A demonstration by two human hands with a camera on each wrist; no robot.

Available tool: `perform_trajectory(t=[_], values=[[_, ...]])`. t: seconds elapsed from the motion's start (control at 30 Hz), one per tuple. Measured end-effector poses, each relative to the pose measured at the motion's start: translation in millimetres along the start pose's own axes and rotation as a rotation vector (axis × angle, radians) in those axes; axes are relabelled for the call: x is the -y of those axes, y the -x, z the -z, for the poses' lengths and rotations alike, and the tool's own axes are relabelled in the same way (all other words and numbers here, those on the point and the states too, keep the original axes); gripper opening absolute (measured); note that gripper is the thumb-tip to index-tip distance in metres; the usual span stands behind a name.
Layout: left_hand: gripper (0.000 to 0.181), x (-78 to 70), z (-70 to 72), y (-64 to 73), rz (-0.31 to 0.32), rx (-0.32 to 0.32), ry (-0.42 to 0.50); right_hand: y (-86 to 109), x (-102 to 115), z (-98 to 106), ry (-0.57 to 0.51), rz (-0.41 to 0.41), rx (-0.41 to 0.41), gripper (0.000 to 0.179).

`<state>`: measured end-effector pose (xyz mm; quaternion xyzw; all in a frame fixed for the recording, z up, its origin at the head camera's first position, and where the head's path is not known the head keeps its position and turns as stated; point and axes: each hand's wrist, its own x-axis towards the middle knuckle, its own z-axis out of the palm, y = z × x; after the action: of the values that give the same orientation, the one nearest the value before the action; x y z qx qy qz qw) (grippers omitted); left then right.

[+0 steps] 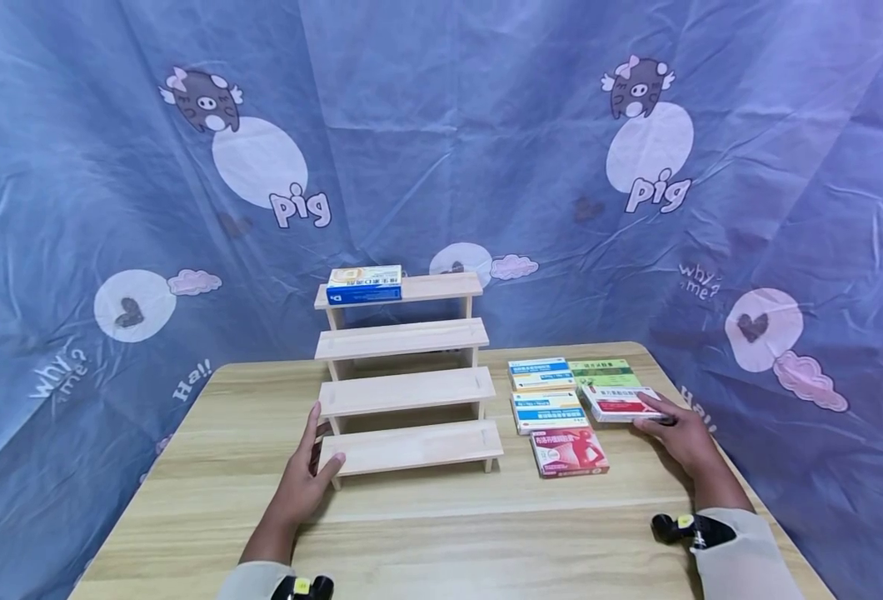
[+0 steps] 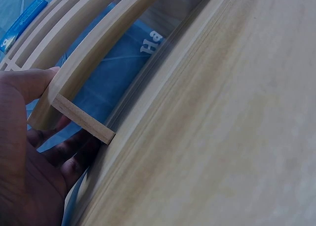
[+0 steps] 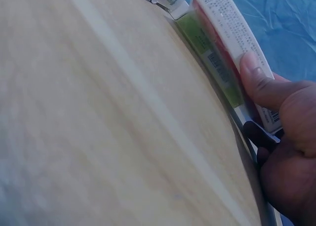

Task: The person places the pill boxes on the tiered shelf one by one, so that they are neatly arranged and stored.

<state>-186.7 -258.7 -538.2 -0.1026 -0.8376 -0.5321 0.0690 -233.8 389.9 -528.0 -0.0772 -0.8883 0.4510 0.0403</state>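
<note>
A wooden four-step display rack [image 1: 407,396] stands on the table. My left hand [image 1: 308,479] grips the left end of its lowest step, thumb [image 2: 42,80] on the board and the other fingers below it. At the right, my right hand [image 1: 677,433] pinches a red-and-white medicine box [image 1: 620,403] by its right end. In the right wrist view the thumb presses the box's printed white side [image 3: 227,28]. A green medicine box [image 1: 604,372] lies just behind it, and a green side [image 3: 202,50] shows beside the held box.
Left of the held box lie two blue-and-white boxes [image 1: 541,373] and a red box [image 1: 570,452] in a column. A blue-and-yellow box [image 1: 364,284] rests on the rack's top step, at its left end. Blue printed cloth [image 1: 441,167] hangs around the wooden table [image 1: 441,542].
</note>
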Motion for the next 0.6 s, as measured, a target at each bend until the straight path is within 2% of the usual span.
perform_trajectory(t=[0.37, 0.6], values=[[0.093, -2.1, -0.4, 0.0, -0.004, 0.002, 0.001, 0.4, -0.8, -0.5, -0.046, 0.009, -0.068, 0.069], [0.093, -4.1, -0.1, 0.9, -0.005, -0.001, -0.006, 3.8, 3.2, -1.9, -0.129, 0.026, -0.181, 0.066]])
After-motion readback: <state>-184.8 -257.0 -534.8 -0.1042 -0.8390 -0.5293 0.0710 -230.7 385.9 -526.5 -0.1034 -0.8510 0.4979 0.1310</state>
